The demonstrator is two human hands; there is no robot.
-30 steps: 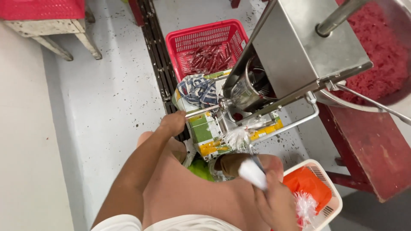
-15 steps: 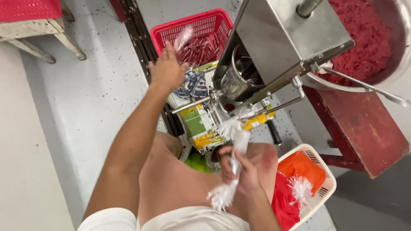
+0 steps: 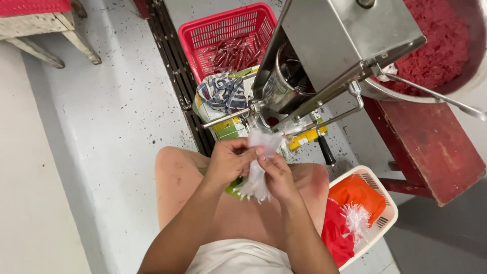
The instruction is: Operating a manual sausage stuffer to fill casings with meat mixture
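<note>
- your left hand and right hand meet over your knees, fingers curled in and pinching a clear plastic casing between them; the fingertips themselves are mostly tucked behind the plastic, so exactly where each one grips is hard to make out.
- the casing sits at the middle of the view, just at 6 o'clock from the metal nozzle of the steel filling machine, near it but apart.
- its long axis runs roughly 12 to 6 o'clock: the top end points up towards the machine, the frayed white bunch at the bottom hangs towards your lap.
- whether the top end is open or flat you cannot tell; it is thin and see-through.
- the machine is cut off at the top edge, and the metal bowl of red minced meat is cut off at 2 o'clock.
- the red basket at 12 o'clock holds dark red filled pieces, partly hidden by a blue checked cloth.
- at 4 o'clock a white basket holds orange and red plastic and another white frayed bundle.
</note>
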